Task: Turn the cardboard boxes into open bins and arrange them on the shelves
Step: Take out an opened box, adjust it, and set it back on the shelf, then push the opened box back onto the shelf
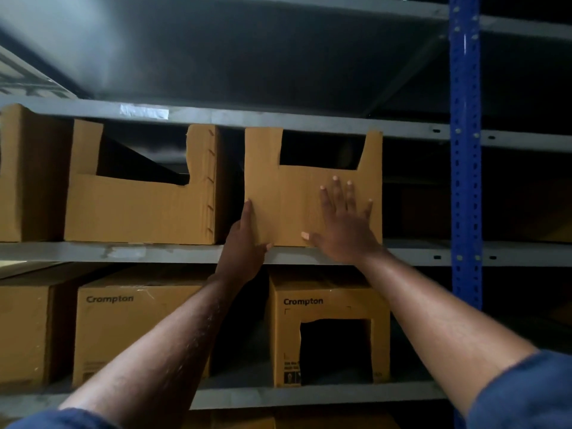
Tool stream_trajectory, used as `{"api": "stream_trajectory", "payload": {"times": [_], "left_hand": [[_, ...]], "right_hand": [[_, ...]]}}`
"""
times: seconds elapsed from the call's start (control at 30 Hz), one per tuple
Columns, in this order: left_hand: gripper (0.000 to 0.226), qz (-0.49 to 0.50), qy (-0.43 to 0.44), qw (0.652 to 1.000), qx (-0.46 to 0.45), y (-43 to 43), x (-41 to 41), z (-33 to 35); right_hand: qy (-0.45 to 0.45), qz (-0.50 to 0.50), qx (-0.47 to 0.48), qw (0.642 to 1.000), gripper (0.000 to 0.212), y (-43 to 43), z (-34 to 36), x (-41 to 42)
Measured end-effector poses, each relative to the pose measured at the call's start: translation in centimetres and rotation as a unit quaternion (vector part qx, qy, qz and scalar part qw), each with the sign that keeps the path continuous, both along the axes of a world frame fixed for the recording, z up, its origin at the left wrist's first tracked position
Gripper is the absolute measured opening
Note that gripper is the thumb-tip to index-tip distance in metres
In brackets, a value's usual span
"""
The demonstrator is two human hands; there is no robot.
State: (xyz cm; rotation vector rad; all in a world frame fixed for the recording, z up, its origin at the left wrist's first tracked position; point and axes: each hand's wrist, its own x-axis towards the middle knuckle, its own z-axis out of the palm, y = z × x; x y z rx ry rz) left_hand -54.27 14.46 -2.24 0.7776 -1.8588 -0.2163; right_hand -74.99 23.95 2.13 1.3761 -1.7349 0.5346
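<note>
A brown cardboard bin (284,193) with a cut-out in its front stands on the middle grey shelf (173,252). My right hand (340,224) lies flat on the bin's front face, fingers spread. My left hand (244,246) holds the bin's lower left corner, thumb on the front and fingers along the left side. To its left stands a second cut bin (139,209), turned slightly, and a further box (18,174) at the left edge.
The shelf below carries two Crompton boxes, one whole (133,329) and one with a hole cut in its front (328,332), plus another box (21,332) at left. A blue upright post (464,150) bounds the bay at right. The top shelf's dark underside hangs overhead.
</note>
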Motion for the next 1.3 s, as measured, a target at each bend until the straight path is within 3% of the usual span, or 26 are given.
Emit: {"api": "stream_trajectory", "payload": {"times": [0.3,0.7,0.83,0.93,1.1,1.2,1.23,1.3], "left_hand": [[0.096,0.106,-0.075,0.99,-0.06,-2.7,-1.4,-1.9],[0.061,0.141,-0.055,0.982,-0.109,-3.0,-2.4,-4.0],[0.085,0.113,-0.051,0.986,-0.11,-2.1,-2.5,-6.9],[0.11,0.05,0.006,0.997,-0.061,0.0,-3.6,-12.3],[0.129,-0.063,0.016,0.986,0.156,0.9,-6.7,-19.1],[0.126,-0.083,0.058,0.973,0.206,1.5,-8.4,-19.7],[0.123,-0.07,0.08,0.973,0.206,1.8,-9.0,-19.8],[0.115,-0.035,0.106,0.971,0.211,2.2,-9.7,-20.1]], "right_hand": [[0.0,-0.013,0.009,1.0,0.1,-3.7,-5.5,-3.0],[0.002,0.035,-0.013,0.999,0.085,-4.2,-9.9,-4.5],[-0.007,0.041,-0.02,0.999,0.082,-2.6,-12.1,-5.0],[-0.011,0.019,-0.011,1.0,0.081,-0.8,-15.2,-6.1],[-0.157,-0.007,0.008,0.987,0.105,1.1,-21.5,-8.8],[-0.235,0.026,-0.06,0.97,0.12,1.0,-22.4,-8.7],[-0.295,0.029,-0.095,0.95,0.121,0.7,-22.2,-8.5],[-0.46,0.031,-0.118,0.879,0.113,-0.4,-22.5,-9.1]]}}
